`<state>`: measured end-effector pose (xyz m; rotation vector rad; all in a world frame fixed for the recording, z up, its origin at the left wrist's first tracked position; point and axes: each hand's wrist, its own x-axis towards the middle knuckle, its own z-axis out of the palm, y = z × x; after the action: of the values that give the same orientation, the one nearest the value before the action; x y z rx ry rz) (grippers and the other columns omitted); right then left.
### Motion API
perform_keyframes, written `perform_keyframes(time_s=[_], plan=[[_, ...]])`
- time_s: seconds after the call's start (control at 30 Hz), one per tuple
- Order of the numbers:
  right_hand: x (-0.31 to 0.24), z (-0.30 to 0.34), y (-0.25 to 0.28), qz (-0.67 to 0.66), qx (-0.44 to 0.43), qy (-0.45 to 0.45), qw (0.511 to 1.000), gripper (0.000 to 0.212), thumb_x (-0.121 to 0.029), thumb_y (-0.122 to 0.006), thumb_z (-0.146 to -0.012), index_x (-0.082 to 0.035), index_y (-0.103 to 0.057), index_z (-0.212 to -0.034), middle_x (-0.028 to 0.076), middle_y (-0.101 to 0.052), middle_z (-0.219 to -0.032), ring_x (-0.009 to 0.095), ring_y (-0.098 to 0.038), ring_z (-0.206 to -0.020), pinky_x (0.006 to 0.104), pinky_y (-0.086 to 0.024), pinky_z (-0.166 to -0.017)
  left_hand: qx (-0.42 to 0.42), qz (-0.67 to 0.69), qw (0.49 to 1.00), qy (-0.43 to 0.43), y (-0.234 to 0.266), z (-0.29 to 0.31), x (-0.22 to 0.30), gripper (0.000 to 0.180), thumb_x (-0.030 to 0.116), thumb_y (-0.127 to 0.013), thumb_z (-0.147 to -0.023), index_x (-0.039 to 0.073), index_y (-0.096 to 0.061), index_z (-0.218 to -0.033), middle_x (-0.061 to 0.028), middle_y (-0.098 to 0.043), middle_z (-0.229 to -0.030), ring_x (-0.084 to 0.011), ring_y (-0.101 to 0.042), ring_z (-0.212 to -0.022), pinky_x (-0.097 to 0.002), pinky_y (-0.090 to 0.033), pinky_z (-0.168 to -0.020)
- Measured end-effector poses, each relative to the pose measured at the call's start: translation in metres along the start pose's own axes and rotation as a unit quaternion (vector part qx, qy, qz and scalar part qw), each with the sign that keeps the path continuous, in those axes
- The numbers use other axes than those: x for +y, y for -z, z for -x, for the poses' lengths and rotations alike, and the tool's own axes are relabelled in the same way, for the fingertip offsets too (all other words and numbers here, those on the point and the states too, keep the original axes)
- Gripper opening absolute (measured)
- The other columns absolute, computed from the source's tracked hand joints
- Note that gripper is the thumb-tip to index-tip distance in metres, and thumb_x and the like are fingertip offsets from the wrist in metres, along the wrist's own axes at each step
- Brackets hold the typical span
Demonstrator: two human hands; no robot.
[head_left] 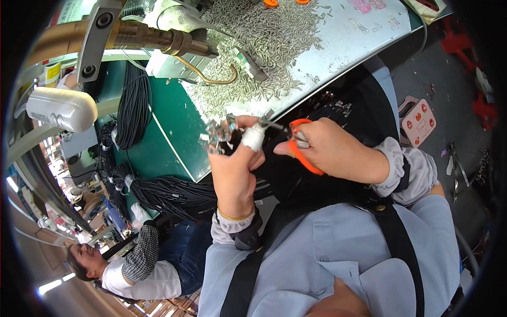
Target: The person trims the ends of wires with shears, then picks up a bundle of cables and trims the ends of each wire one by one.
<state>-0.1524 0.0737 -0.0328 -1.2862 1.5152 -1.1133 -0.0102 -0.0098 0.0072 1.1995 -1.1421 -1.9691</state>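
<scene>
My left hand [232, 174] is raised by the front edge of the white work surface, its fingers closed round a cluster of small shiny metal pieces [215, 136]. White tape [253, 138] wraps one of its digits. A small metal piece [268, 114] sticks out beside the tape. From the right, my right hand [338, 150] grips an orange-handled hand tool [306, 159] like pliers or snips. Its slim metal tip [275, 126] points left at that piece; whether they touch, I cannot tell. Grey metal [301, 138] shows between its handles.
A large heap of small metal parts [264, 42] covers the white surface [346, 45]. A machine with a brass-coloured tube [174, 42] stands at the left. Bundles of black cable [169, 195] lie on the green mat [158, 137]. A co-worker [142, 264] is at lower left.
</scene>
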Motion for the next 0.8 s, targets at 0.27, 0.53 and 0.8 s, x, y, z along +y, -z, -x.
perform_keyframes(time_s=[0.27,0.53,0.8], plan=[[-0.006,-0.047,0.017,-0.140,0.156,0.014,0.978,0.021,-0.017,-0.056,-0.084,0.001,-0.049,-0.075,0.001,-0.045,-0.048,0.007,-0.044,-0.039,0.0236,-0.036,-0.038,-0.065,0.128,0.989,0.032,-0.006,-0.055,0.019,0.012,0.006,-0.056,-0.081,0.002,-0.051,-0.091,0.0006,-0.041,-0.064,-0.0045,-0.029,-0.041,-0.0176,-0.022,-0.037],[-0.019,-0.087,0.030,-0.155,0.064,-0.062,0.984,0.018,-0.018,-0.053,-0.085,0.000,-0.051,-0.084,0.000,-0.046,-0.053,0.007,-0.043,-0.039,0.0222,-0.037,-0.038,-0.102,0.071,0.990,0.068,0.009,-0.078,0.031,0.013,0.008,-0.056,-0.080,0.001,-0.051,-0.090,0.0006,-0.042,-0.062,-0.0041,-0.029,-0.041,-0.0177,-0.022,-0.036],[-0.010,-0.091,0.027,-0.130,0.085,-0.009,0.988,0.014,-0.014,-0.048,-0.085,0.000,-0.052,-0.088,0.000,-0.048,-0.057,0.007,-0.043,-0.040,0.0213,-0.038,-0.038,-0.105,0.061,0.991,0.062,0.011,-0.078,0.035,0.015,0.009,-0.056,-0.080,0.000,-0.050,-0.091,-0.0008,-0.045,-0.062,-0.0042,-0.028,-0.040,-0.0180,-0.022,-0.036]])
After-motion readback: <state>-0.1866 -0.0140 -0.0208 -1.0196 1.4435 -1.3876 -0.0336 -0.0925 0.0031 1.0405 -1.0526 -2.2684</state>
